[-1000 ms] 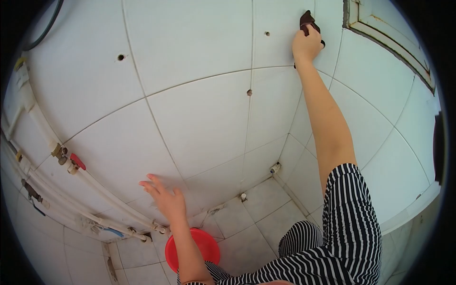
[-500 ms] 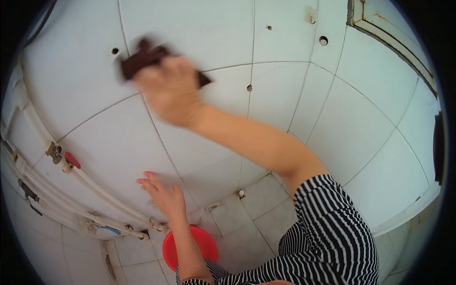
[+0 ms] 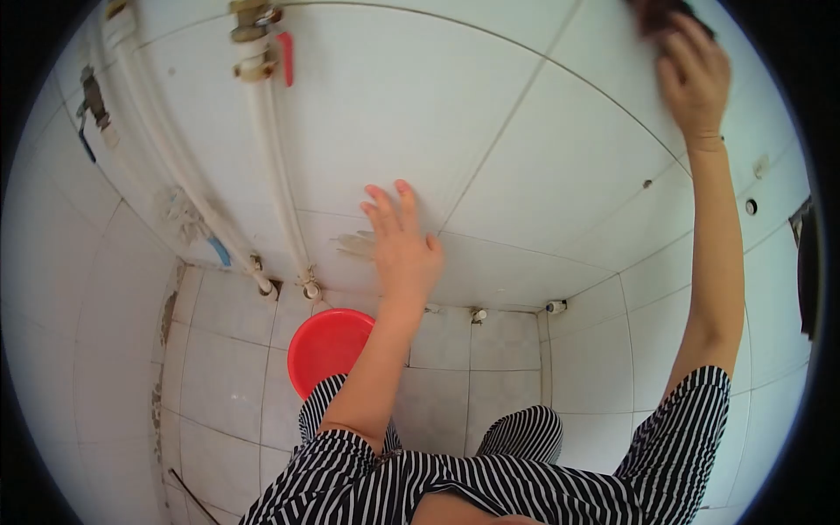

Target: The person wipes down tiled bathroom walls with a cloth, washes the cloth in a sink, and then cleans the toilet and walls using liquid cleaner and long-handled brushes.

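High on the right, my right hand [image 3: 698,83] presses a dark brown cloth [image 3: 654,16] to the white tiled wall [image 3: 394,105]. The cloth is partly blurred and reaches the top edge of the view. My left hand [image 3: 407,254] is held lower, near the middle, with its fingers spread and nothing in it. Its fingertips are close to the wall; whether they touch it I cannot tell. Below my left forearm, a red basin [image 3: 317,354] stands on the tiled floor, partly covered by the arm and a striped trouser leg.
White pipes [image 3: 278,166] run down the wall at the left, one with a red-handled valve [image 3: 286,59]. A blue valve handle [image 3: 219,251] sits lower. Small pipe fittings [image 3: 477,315] stick out near the floor [image 3: 442,341]. At the right edge is a dark object [image 3: 806,276].
The view has swung left and downward, so pipes and basin show more fully. My right hand with the cloth now appears at the upper right; my left hand remains open.
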Motion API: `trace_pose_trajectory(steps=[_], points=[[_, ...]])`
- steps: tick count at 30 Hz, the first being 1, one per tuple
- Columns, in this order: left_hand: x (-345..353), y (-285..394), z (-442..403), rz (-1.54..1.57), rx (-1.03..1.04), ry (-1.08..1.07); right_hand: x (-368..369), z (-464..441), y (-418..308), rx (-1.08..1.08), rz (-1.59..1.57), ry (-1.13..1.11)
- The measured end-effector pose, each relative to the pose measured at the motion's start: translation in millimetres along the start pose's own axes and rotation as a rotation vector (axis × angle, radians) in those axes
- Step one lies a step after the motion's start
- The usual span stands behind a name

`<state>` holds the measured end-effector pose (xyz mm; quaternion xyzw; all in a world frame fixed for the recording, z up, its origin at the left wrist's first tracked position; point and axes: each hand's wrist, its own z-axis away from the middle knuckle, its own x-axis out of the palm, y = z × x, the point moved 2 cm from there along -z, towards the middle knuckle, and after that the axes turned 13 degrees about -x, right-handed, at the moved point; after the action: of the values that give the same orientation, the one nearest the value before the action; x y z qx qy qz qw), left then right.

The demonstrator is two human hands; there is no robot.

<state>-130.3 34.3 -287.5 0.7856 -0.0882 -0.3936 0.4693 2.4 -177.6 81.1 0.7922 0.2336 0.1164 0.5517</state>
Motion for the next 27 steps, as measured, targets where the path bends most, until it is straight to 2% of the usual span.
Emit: trace_pose_trajectory(steps=[2, 3, 4, 6, 8, 9, 10, 11, 12, 13, 14, 15, 16, 17, 18, 19, 20, 22, 24, 25, 26, 27], points=[[-1.6, -1.6, -0.7, 0.025, 0.023, -0.036, 19.1, -20.3, 29.6, 0.263, 0.059, 0.169], [-4.3, -3.4, -0.6, 0.028, 0.01, -0.033, 26.8, -40.7, 18.4, 0.464, 0.078, 0.067], [-9.4, -8.7, -4.3, 0.032, 0.021, -0.043, 40.6, -72.6, -3.6, 0.45, 0.067, 0.064], [-15.1, -10.5, -5.1, 0.024, 0.028, -0.042, 54.9, -108.7, -53.2, 0.56, 0.397, 0.483], [-26.0, -10.9, -7.4, 0.151, 0.063, 0.034, 58.0, -129.8, -103.8, 0.603, 0.211, 0.363], [-32.9, -11.6, -11.1, 0.148, 0.054, 0.039, 67.6, -128.3, -131.6, 0.706, 0.132, 0.246], [-41.4, -12.9, -16.7, 0.459, -0.033, 0.003, 77.3, -128.1, -164.6, 0.524, 0.275, 0.378], [-49.4, -12.3, -19.0, 0.77, -0.123, -0.031, 81.6, -124.6, -195.8, 0.515, 0.131, 0.367], [-59.9, -8.0, -20.2, 0.767, -0.129, -0.023, 85.9, -121.1, -226.9, 0.514, -0.015, 0.357], [-74.9, -4.2, -21.7, 0.935, -0.128, 0.075, 90.4, -117.6, -258.0, 0.52, -0.157, 0.348], [-90.7, -1.1, -19.9, 1.099, -0.126, 0.174, 84.9, -110.0, -292.0, 0.399, -0.263, 0.202], [-108.6, 3.5, -18.4, 1.095, -0.128, 0.18, 85.7, -96.3, -326.0, 0.259, -0.317, 0.192], [-128.4, 6.5, -16.9, 1.232, -0.159, 0.259, 81.8, -90.1, -353.8, 0.215, -0.405, 0.13], [-142.6, 6.6, -15.1, 1.371, -0.186, 0.34, 76.1, -78.1, -378.4, 0.095, -0.509, 0.024], [-153.3, 5.0, -15.5, 1.373, -0.179, 0.346, 71.3, -65.3, -396.9, -0.083, -0.677, -0.16], [-164.5, -2.1, -16.1, 1.453, -0.24, 0.386, 65.3, -62.3, -403.1, -0.267, -0.734, -0.245], [-174.8, -10.1, -17.2, 1.536, -0.298, 0.426, 67.5, -62.4, -398.6, -0.272, -0.721, -0.237], [-184.3, -20.4, -20.8, 1.588, -0.373, 0.405, 65.1, -73.5, -373.2, -0.18, -0.679, -0.182], [-185.2, -26.2, -23.2, 1.673, -0.475, 0.469, 63.9, -108.3, -300.9, -0.004, -0.472, 0.091], [-185.1, -27.5, -24.1, 1.673, -0.489, 0.47, 60.4, -124.6, -265.7, 0.106, -0.402, -0.029], [-186.4, -26.9, -24.2, 1.68, -0.447, 0.47, 64.9, -136.2, -228.6, 0.141, -0.323, 0.038], [-187.6, -26.6, -24.5, 1.686, -0.405, 0.47, 61.5, -151.5, -190.2, 0.178, -0.323, 0.214]])
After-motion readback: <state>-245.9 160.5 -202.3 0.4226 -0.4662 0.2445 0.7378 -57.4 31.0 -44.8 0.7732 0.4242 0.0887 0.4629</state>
